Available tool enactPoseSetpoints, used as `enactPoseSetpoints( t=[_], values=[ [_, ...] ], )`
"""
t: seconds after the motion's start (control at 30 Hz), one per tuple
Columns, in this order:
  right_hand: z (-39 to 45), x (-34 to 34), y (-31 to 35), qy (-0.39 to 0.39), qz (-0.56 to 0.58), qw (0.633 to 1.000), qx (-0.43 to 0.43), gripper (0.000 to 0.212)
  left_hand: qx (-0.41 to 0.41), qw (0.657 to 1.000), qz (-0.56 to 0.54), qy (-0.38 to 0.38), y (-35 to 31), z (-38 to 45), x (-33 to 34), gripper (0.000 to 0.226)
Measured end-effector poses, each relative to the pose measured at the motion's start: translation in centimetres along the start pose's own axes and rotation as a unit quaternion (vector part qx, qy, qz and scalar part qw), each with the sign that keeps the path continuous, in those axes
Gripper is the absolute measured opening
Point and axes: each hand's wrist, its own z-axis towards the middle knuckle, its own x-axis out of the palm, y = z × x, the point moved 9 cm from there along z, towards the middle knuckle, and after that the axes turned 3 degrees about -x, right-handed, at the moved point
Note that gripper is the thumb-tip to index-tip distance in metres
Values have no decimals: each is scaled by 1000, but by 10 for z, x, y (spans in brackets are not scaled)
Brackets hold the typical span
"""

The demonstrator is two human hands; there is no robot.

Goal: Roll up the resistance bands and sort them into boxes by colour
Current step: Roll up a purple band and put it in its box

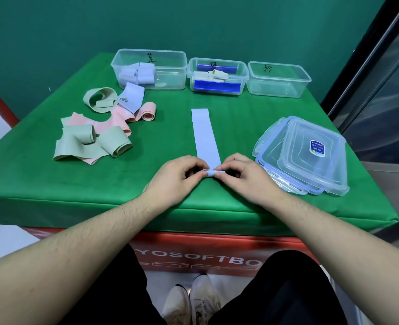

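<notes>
A light blue resistance band (205, 134) lies flat on the green table (240, 127), running away from me. Its near end is curled into a small roll between my hands. My left hand (177, 177) and my right hand (243, 175) both pinch that roll from either side. A heap of loose green, pink and blue bands (104, 127) sits at the left. At the back stand three clear boxes: the left box (170, 73) holds rolled blue bands, the middle box (244, 75) holds a rolled greenish band, the right box (279, 86) holds nothing.
A stack of clear box lids (308, 156) lies at the right, close to my right hand. The table's front edge runs just below my wrists. A dark window frame (369, 66) stands at the right.
</notes>
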Motion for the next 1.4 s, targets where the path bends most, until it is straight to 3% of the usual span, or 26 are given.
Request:
enactPoseSetpoints(
  t=[0.3,0.5,0.7,1.07,1.4],
  values=[
    [7,-2,-4,-28,-27,999,14,6,-11,999,43,-26,2,6,0,8],
    [5,1,0,-35,-70,997,-11,5,6,996,81,-25,0,3,4,26],
    [3,0,8,-14,-80,995,-55,22,8,995,95,-32,-4,2,2,22],
    [16,2,9,22,-127,987,-93,29,37,996,80,-21,-7,6,0,20],
    [20,-3,7,-7,-78,992,-98,18,38,990,133,-33,-10,10,0,19]
  ],
)
